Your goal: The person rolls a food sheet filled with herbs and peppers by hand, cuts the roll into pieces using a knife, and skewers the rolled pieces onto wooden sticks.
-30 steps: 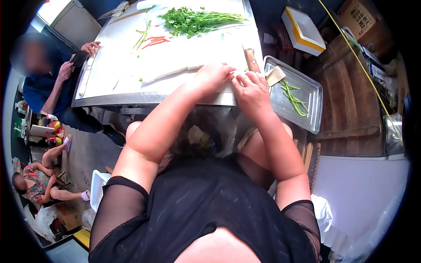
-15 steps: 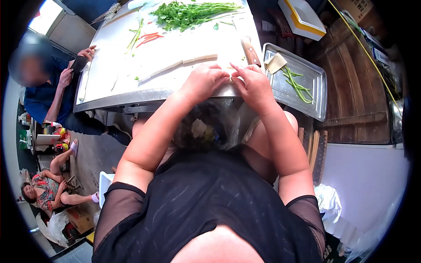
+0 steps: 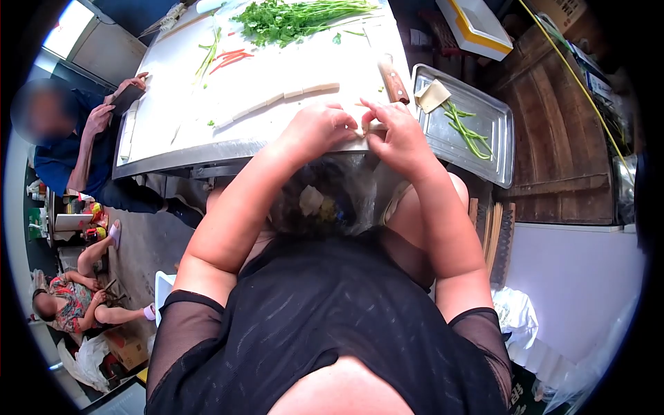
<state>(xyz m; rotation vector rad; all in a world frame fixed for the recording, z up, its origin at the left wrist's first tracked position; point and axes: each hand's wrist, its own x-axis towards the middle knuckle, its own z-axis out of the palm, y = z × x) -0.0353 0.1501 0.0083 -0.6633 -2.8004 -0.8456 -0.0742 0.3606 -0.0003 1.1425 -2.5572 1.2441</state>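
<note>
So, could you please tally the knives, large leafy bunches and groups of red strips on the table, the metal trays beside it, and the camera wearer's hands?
Knife: 1
Large leafy bunch: 1
Group of red strips: 1
Metal tray: 1
Hands: 2 (left hand and right hand)
Total: 6

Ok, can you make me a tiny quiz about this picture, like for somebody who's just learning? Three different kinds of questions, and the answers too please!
1. Pick one: what colour are the strips near the leafy bunch?
A) blue
B) red
C) purple

2. Fill the gap: some green stalks lie off the table, in a metal ____.

3. Which is nearer the knife, the left hand or the right hand?

Key: 1. B. 2. Tray. 3. The right hand.
</note>
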